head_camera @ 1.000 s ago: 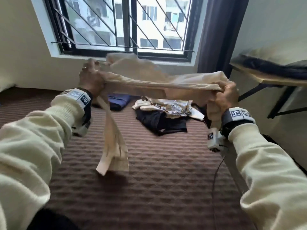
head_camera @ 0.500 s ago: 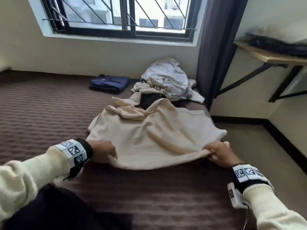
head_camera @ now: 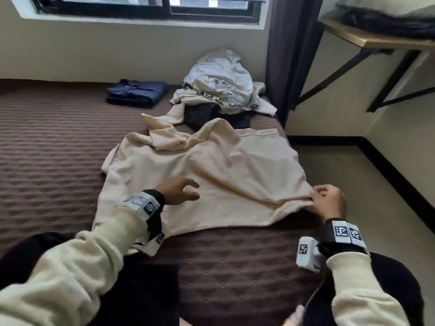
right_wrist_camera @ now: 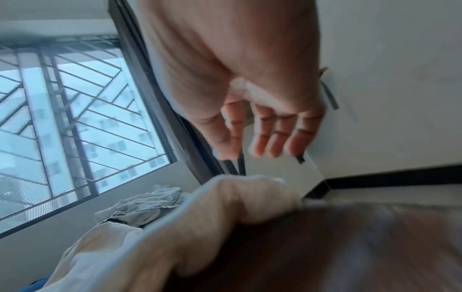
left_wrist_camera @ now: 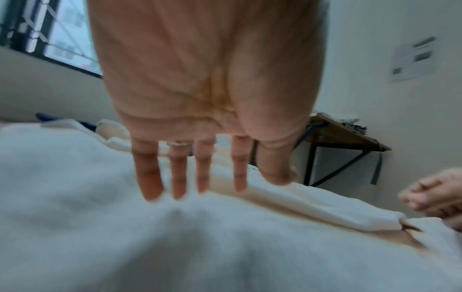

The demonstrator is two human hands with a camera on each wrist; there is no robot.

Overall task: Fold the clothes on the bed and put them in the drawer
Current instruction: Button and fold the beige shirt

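1. On the brown quilted bed (head_camera: 58,142), a cream soft knit garment (head_camera: 200,170) lies spread, rumpled.
2. Left hand (head_camera: 175,190) hovers over it, fingers spread, holding nothing.
3. Right hand (head_camera: 328,202) touches its corner; whether pinching, unclear.
4. Likely light, limp; best held by corners.

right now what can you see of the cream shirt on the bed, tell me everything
The cream shirt is soft knit-looking fabric, spread out but rumpled on the brown quilted bed, one sleeve bunched near its far end. The left hand hovers open over it; the right hand touches its near right corner. Its far edge overlaps the unfolded pile.
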